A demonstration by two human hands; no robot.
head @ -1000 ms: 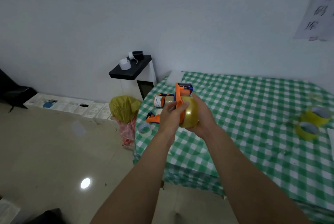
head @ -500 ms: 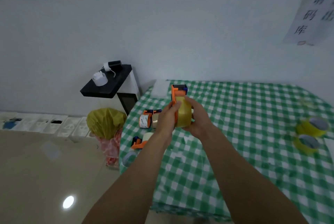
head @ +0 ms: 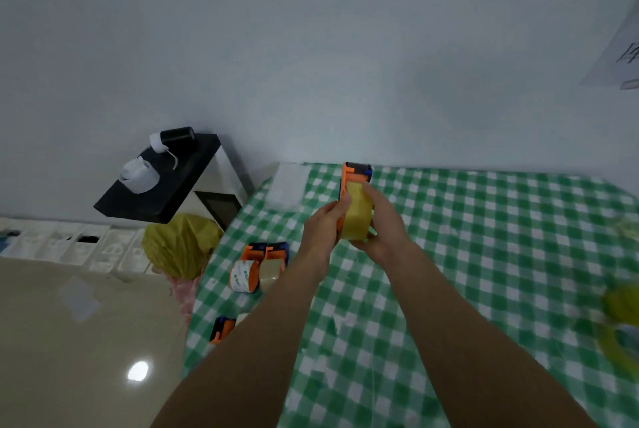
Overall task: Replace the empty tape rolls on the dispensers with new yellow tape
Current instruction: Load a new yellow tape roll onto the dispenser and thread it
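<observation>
At 12 o'clock, left hand (head: pixel 323 224) grips the orange dispenser (head: pixel 350 174), right hand (head: pixel 384 220) clasps its yellow tape roll (head: pixel 358 220); likely light, stiff; hold the frame.

Single head-worn wide-angle view, facing forward and down along both forearms toward the wall (head: pixel 311 47). The left hand (head: pixel 321 228) and right hand (head: pixel 385 223), holding the dispenser (head: pixel 347 173) with its yellow tape (head: pixel 358 216), lie close, just above frame centre. The checked table (head: pixel 501 254) spreads from 2 to 6 o'clock, the floor (head: pixel 69 341) toward 8 o'clock.
</observation>
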